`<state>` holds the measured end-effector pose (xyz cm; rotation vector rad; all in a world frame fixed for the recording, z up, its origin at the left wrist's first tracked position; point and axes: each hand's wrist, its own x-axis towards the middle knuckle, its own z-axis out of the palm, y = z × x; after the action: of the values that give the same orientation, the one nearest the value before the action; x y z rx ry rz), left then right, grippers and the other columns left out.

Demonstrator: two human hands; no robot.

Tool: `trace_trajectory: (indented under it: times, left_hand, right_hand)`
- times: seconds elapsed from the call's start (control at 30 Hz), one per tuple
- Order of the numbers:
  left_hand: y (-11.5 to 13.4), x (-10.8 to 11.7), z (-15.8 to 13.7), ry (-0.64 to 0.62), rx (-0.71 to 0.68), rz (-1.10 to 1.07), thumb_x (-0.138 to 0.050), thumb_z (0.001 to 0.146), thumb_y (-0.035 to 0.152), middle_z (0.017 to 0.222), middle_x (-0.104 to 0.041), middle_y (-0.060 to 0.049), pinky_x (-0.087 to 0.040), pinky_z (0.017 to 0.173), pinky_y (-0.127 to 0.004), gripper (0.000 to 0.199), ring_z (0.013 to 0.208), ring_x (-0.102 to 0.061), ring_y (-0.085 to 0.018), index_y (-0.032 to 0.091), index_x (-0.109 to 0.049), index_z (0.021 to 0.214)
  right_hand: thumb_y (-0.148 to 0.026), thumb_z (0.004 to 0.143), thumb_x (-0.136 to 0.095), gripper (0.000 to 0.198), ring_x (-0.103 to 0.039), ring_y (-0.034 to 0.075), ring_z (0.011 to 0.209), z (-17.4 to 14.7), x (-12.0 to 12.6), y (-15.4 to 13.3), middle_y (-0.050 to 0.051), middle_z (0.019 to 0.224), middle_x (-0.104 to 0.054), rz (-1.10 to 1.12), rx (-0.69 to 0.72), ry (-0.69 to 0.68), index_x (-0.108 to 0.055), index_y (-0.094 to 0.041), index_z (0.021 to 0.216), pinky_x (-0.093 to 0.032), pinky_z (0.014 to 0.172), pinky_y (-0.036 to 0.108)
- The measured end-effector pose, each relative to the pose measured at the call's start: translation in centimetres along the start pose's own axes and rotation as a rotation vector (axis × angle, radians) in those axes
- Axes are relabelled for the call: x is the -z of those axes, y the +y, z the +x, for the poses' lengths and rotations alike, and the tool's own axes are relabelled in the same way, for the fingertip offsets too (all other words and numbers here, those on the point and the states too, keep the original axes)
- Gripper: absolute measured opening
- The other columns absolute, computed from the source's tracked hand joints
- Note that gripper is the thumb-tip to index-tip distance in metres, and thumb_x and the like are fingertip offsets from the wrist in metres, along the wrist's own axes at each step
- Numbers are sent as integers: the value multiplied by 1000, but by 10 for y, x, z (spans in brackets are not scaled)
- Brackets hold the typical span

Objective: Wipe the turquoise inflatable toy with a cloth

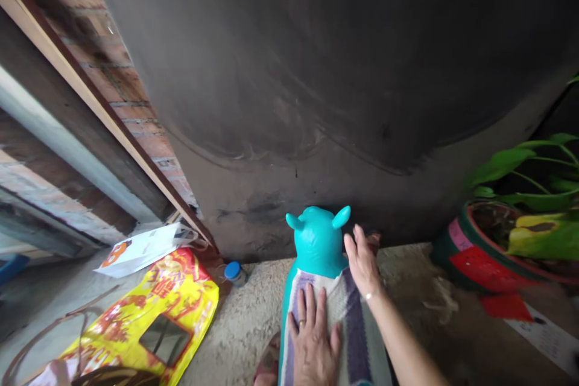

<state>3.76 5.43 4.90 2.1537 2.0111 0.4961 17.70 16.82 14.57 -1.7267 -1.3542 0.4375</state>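
A teal animal-shaped toy [318,241] with two ears stands in front of me, its head toward the dark wall. Over its back lies a cloth with white and purple stripes [354,325]. My left hand [314,338] rests flat on this cloth, fingers spread, a ring on one finger. At the right side of the toy's neck is my right hand [363,262], its fingers stretched out by the cloth's edge. Whether it touches the toy there I cannot tell. Neither hand grips anything. The toy's lower part is out of view.
A dark wall panel [316,72] stands close ahead. On the left lie a yellow and red bag [194,295], a white bag [145,247] and a small blue-capped jar [235,273]. A potted plant [474,253] with red paper on it stands to the right.
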Motion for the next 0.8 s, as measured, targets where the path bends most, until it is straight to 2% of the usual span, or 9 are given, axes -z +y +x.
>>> trace_trajectory:
  times: [0.07, 0.1, 0.2, 0.33, 0.47, 0.53, 0.6, 0.7, 0.8]
  left_hand:
    - [0, -1, 1, 16, 6, -17, -35, 92, 42, 160, -15, -1, -33, 112, -60, 61, 147, -19, -26, 39, -10, 147]
    - [0, -1, 2, 23, 6, -21, -35, 92, 40, 160, -15, -1, -33, 112, -60, 60, 147, -19, -25, 39, -9, 147]
    - [2, 4, 1, 21, 8, -14, -34, 92, 37, 160, -17, 0, -32, 112, -59, 58, 147, -19, -24, 40, -12, 146]
    - [1, 11, -21, -65, 96, 65, -35, 92, 36, 157, -23, -4, -37, 110, -56, 53, 145, -26, -26, 34, -21, 144]
    - [-7, 10, -51, -153, 166, 135, -39, 89, 33, 155, -28, -5, -41, 106, -53, 54, 142, -32, -25, 32, -28, 142]
    - [-8, 12, -56, -188, 181, 138, -39, 90, 35, 156, -24, -4, -41, 106, -53, 55, 143, -30, -25, 32, -25, 143]
    - [-6, 18, -49, -263, 199, 130, -36, 91, 37, 157, -18, -4, -38, 109, -54, 55, 145, -24, -25, 31, -21, 144]
    - [0, 27, -24, -334, 221, 143, -32, 93, 39, 159, -11, -6, -33, 113, -53, 56, 147, -17, -24, 27, -16, 145]
    - [3, 26, 5, -275, 227, 116, -27, 95, 39, 160, -7, -7, -30, 114, -52, 56, 149, -11, -24, 26, -11, 147]
  right_hand:
    - [-64, 86, -25, 76, -41, 35, 132, -51, -6, 27, 23, 140, -47, -64, 8, -40, -51, -8, 130, -40, 103, 50]
    - [-59, 88, -21, 69, -37, 35, 136, -75, -10, 41, 17, 144, -45, -185, 34, -103, -52, -14, 132, -39, 104, 54]
    - [-41, 93, -18, 58, -26, 29, 142, -129, -23, 75, 7, 154, -31, -473, -17, -226, -39, -21, 144, -42, 103, 51]
    - [-39, 96, -18, 58, -25, 30, 143, -171, -29, 85, 12, 158, -18, -619, -1, -162, -26, -19, 150, -50, 93, 49]
    - [-39, 95, -25, 53, -36, 37, 136, -207, -28, 82, 15, 152, -33, -745, 9, -131, -45, -24, 141, -47, 92, 60]
    - [-38, 93, -29, 51, -37, 39, 135, -214, -27, 78, 14, 151, -35, -787, -8, -167, -47, -28, 140, -45, 93, 63]
    - [-35, 93, -32, 51, -31, 39, 138, -207, -25, 72, 12, 154, -29, -795, -10, -217, -43, -29, 142, -43, 97, 62]
    - [-34, 93, -34, 53, -16, 36, 144, -173, -23, 61, 8, 158, -16, -772, 7, -321, -33, -30, 147, -36, 105, 60]
    - [-35, 96, -30, 55, -2, 34, 145, -130, -25, 49, 4, 160, -3, -720, 25, -415, -19, -33, 150, -27, 111, 61]
